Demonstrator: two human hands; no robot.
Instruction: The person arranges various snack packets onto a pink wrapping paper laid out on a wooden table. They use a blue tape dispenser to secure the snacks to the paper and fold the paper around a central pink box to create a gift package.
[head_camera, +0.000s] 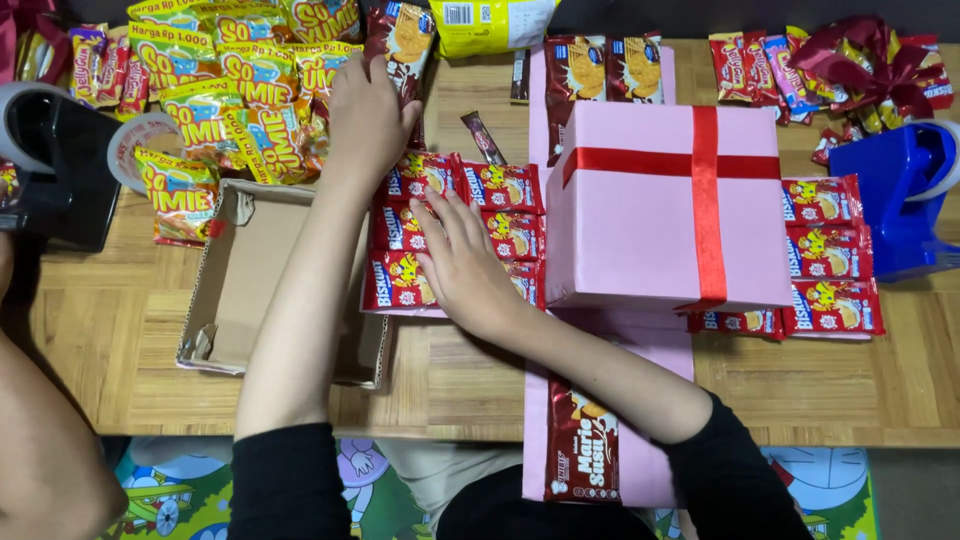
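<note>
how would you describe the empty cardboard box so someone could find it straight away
Start at the pink gift box with the red ribbon mid-table and look left, past the red biscuit packets under the right hand. The shallow brown cardboard box lies open there, under the left forearm, the only plain, unprinted container.

The box (640, 230) is pale pink, crossed by a red ribbon (706, 200). The biscuit packs (500, 185) are red with yellow figures and white lettering. The noodle packets (255, 80) are yellow and orange with green edges. The tape dispenser (895, 195) is bright blue. The carton (250, 280) is plain brown. The worktop (120, 340) shows light wood-block grain. The sleeves (285, 480) are black.
</note>
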